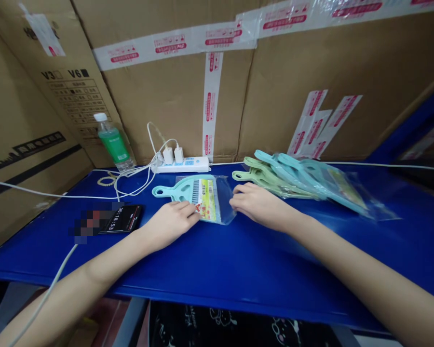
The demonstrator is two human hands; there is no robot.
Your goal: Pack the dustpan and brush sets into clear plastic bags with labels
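Note:
A light blue dustpan with a small brush (pixel 183 189) lies on the blue table, partly inside a clear plastic bag (pixel 224 197). A yellow-green printed card (pixel 207 195) shows on top of it. My left hand (pixel 175 219) is closed at the dustpan's near edge, its fingertips by the card. At the bag's right end, my right hand (pixel 255 205) has its fingers pinched together on the plastic film. Further right, several bagged green and blue dustpans (pixel 304 176) lie in an overlapping pile.
A white power strip (pixel 191 165) with plugged-in chargers and loose white cables stands along the back. At the left are a bottle with a green label (pixel 115 144), a hair tie (pixel 106 179) and a phone showing a timer (pixel 125 219). Cardboard (pixel 173 106) walls the back.

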